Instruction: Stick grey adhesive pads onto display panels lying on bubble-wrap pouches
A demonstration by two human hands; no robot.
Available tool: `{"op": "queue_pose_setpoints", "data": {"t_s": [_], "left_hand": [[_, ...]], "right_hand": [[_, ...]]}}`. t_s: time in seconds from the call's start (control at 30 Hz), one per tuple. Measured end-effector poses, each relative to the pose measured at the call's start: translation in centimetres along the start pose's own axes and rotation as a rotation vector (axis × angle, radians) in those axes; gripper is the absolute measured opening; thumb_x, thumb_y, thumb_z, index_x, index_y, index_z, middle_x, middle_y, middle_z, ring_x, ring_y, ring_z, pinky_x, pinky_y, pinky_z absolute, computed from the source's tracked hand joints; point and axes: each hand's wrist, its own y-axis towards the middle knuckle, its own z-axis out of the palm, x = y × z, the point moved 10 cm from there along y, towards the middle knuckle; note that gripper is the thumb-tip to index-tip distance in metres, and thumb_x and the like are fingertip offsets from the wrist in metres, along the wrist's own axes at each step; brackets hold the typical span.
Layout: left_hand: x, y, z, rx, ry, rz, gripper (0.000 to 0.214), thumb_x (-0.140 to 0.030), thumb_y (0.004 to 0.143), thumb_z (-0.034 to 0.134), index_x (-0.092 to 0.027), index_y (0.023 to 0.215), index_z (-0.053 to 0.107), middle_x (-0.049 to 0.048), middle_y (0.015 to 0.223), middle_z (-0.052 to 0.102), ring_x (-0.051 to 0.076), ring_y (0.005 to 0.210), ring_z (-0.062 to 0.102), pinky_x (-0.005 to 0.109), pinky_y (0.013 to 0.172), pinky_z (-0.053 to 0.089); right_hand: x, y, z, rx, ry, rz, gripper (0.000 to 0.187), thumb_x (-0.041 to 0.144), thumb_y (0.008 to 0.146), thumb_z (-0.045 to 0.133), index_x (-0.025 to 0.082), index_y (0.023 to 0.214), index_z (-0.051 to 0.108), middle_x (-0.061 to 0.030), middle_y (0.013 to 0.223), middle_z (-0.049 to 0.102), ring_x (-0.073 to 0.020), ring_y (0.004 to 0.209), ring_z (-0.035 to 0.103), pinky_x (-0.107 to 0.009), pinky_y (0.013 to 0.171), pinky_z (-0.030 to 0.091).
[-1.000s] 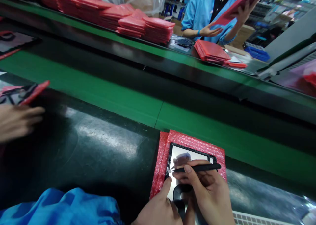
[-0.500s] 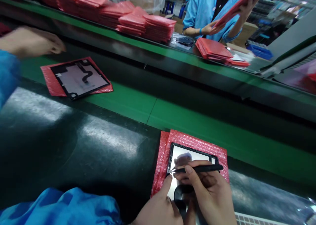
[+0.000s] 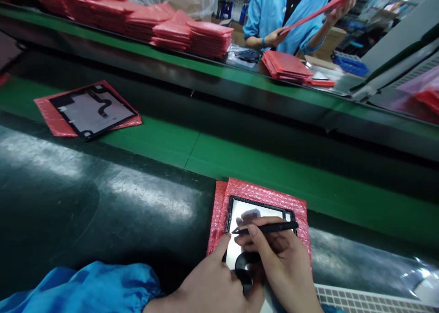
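Note:
A flat screen panel (image 3: 242, 208) with a black frame and a bright, mirror-like back lies on red bubble-wrap pouches (image 3: 267, 190). My right hand (image 3: 288, 262) pinches a pair of slim black tweezers (image 3: 274, 227), their tips at the panel's left edge. My left hand (image 3: 212, 281) rests on the panel's lower left, index finger stretched out with its tip at the frame near the tweezer tips. Its thumb is apart, and its other fingers are partly hidden. A curved black strip (image 3: 243, 261) on the panel shows between my hands.
Another panel (image 3: 99, 109) lies on a red pouch across the green strip at left. Stacks of red pouches (image 3: 209, 38) line the raised ledge. Beyond it, a person in blue (image 3: 260, 15) holds a red pouch. A white grid (image 3: 353, 301) sits at lower right.
The view has shifted slightly, so most things sit further left. The other person's hand at far left has left the view, and a dark panel edge shows there. The tweezers stay at the frame edge.

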Motion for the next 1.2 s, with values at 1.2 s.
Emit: {"op": "queue_pose_setpoints", "data": {"t_s": [1.2], "left_hand": [[8.5,-3.6,0.4,-0.59,-1.237,-1.106,0.059,-0.043,0.077,0.078,-0.027,0.125,0.046,-0.0045,0.077,0.064,0.015,0.052,0.061,0.024,0.048,0.049]], "right_hand": [[-2.3,-8.7,-23.1,-0.445,0.121,-0.299,0.022,0.038,0.088,0.082,0.02,0.092,0.069,-0.0041,0.077,0.081,-0.0158,0.052,0.074,-0.026,0.054,0.065]]}}
